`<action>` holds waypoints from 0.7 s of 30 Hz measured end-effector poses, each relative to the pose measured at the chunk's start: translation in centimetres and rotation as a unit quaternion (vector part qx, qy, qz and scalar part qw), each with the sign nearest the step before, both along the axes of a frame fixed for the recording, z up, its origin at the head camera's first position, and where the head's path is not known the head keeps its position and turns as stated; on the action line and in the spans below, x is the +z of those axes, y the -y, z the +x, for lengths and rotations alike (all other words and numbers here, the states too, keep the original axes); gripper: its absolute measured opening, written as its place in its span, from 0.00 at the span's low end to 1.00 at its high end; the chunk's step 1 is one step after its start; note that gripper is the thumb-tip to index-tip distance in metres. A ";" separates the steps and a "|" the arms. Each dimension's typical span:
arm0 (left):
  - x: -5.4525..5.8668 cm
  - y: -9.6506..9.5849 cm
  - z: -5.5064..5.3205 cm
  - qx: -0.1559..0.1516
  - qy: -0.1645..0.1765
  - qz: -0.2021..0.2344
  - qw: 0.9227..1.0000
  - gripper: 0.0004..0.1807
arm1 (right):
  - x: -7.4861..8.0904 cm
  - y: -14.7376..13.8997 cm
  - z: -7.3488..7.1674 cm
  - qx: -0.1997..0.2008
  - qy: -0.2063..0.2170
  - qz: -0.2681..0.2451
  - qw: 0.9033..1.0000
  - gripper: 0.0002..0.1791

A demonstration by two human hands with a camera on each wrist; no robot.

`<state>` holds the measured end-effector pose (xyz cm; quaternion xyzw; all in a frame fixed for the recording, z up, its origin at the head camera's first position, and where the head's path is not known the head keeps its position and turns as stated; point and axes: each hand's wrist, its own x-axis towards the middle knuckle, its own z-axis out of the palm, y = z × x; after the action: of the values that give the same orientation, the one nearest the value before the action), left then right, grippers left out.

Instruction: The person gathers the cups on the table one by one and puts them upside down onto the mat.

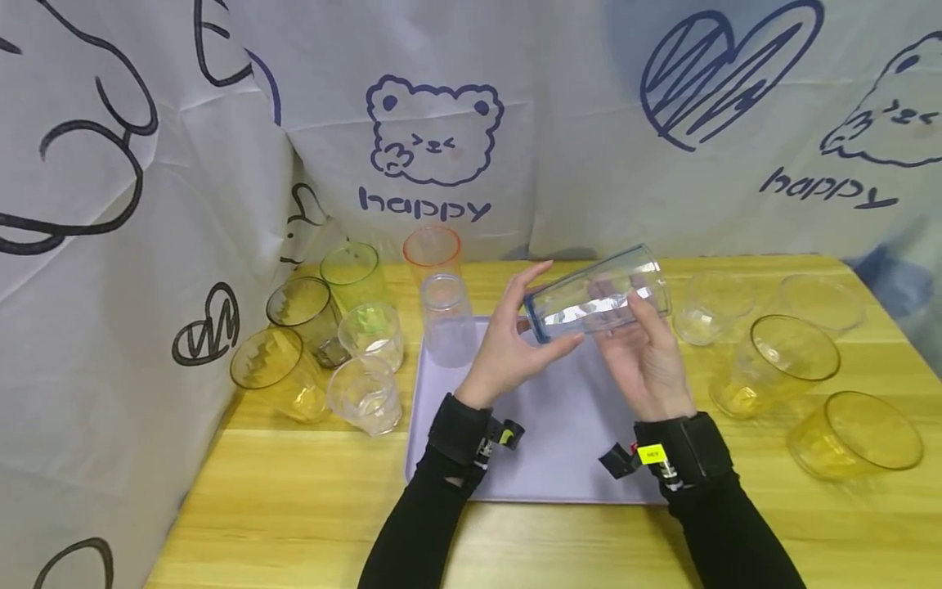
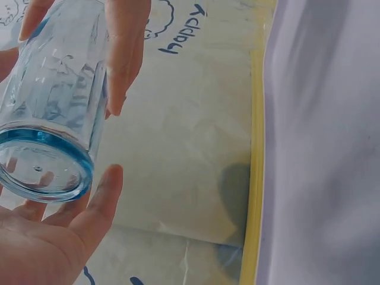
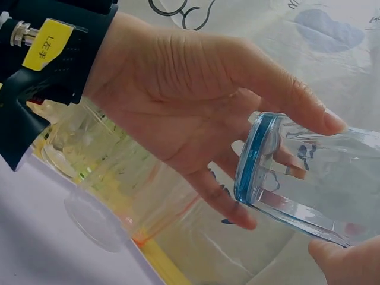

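A clear faceted drinking glass with a blue-tinted base (image 1: pixel 599 298) is held tilted above the lavender tray (image 1: pixel 545 458), its base to the left and its mouth to the upper right. My right hand (image 1: pixel 643 364) grips it near the mouth, thumb on the near side and fingers behind. At the base, my left hand (image 1: pixel 504 352) is spread with fairly straight fingers, its thumb overlapping the lower edge. The left wrist view shows the blue base (image 2: pixel 47 160) just above the left hand's fingers (image 2: pixel 101 205). In the right wrist view the left thumb lies along the glass (image 3: pixel 320 172).
A clear tumbler (image 1: pixel 449 331) stands mouth down at the tray's back left corner, before an orange-rimmed cup (image 1: pixel 432 245). Left of the tray cluster green (image 1: pixel 353 274), grey (image 1: pixel 302 311), amber (image 1: pixel 275 376) and clear cups (image 1: pixel 365 397). Amber (image 1: pixel 854 438) and clear cups (image 1: pixel 710 307) stand right.
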<state>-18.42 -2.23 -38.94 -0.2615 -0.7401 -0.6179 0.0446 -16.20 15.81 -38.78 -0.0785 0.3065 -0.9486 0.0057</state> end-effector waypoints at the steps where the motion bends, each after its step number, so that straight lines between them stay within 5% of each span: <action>1: 0.0 0.0 0.0 -0.004 0.002 0.005 1.000 0.50 | 0.0 0.0 -0.1 0.002 -0.005 -0.001 1.000 0.33; 10: -0.8 -0.4 -0.2 -0.030 0.022 0.036 0.999 0.46 | -0.4 0.1 0.0 -0.007 -0.014 0.034 0.999 0.35; 21: -0.5 -0.1 -0.3 -0.009 0.002 0.039 0.999 0.38 | 0.0 0.3 -0.1 0.002 0.000 0.058 0.998 0.26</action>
<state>-18.75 -2.11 -39.42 -0.2647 -0.7133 -0.6472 0.0476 -16.27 15.55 -38.81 -0.0781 0.3610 -0.9292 0.0120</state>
